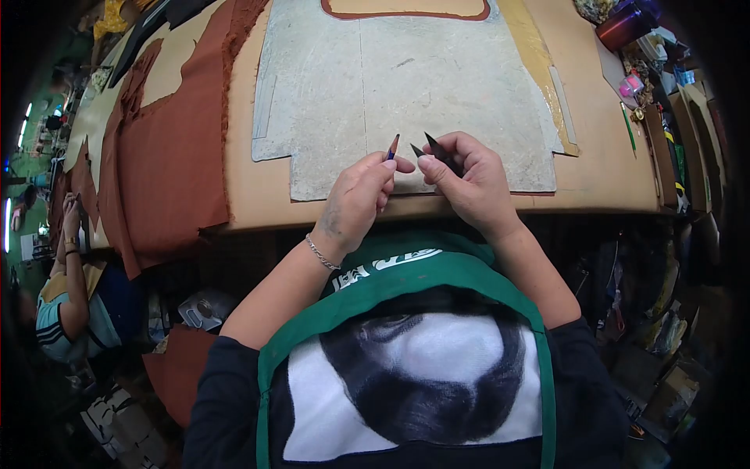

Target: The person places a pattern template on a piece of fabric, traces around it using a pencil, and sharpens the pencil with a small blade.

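Between the thumb and fingers of my left hand [361, 191] is a short pencil [394, 147], its dark tip pointing up. My right hand [471, 178] grips a small dark pointed tool [444, 153], whose two black tips stick out towards the upper left. Both hands are close together, apart from each other, above the front edge of a large grey template [414, 86]. The template lies flat on reddish-brown material that shows along its edges. Exactly what the dark tool is, I cannot tell.
Reddish-brown leather [172, 148] lies on the table [609, 184] at left. A green pencil [628, 127], a dark cup [627, 30] and boxes stand or lie at right. Another person [78, 301] is at the far left, hands on the table's edge.
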Motion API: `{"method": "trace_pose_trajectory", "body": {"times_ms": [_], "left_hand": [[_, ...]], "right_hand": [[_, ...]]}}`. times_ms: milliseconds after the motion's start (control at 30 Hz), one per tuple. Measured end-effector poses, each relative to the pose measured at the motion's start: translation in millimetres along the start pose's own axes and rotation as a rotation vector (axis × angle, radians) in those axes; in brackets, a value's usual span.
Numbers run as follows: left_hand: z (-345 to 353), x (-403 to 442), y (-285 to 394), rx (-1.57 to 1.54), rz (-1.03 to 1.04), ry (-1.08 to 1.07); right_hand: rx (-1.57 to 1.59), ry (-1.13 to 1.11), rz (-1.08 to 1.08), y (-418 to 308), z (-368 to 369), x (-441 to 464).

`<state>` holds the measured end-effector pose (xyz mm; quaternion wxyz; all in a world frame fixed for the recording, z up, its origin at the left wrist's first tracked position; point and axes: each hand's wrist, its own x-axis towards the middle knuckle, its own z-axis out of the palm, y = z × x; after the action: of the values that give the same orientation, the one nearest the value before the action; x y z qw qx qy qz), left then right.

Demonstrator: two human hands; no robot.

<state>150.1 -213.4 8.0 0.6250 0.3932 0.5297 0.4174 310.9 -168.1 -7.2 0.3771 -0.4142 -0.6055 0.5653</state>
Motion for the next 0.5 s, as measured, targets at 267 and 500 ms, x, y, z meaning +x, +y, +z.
{"method": "trace_pose_trajectory", "body": {"times_ms": [267,500], "left_hand": [[-1,0,-5,0.151,0.056,-0.026],[4,2,-13,0.265,0.209,0.042]], "right_hand": [[0.038,-0.071,0.057,2,7,4],[0.049,-0.088,0.037,2,7,6]]}}
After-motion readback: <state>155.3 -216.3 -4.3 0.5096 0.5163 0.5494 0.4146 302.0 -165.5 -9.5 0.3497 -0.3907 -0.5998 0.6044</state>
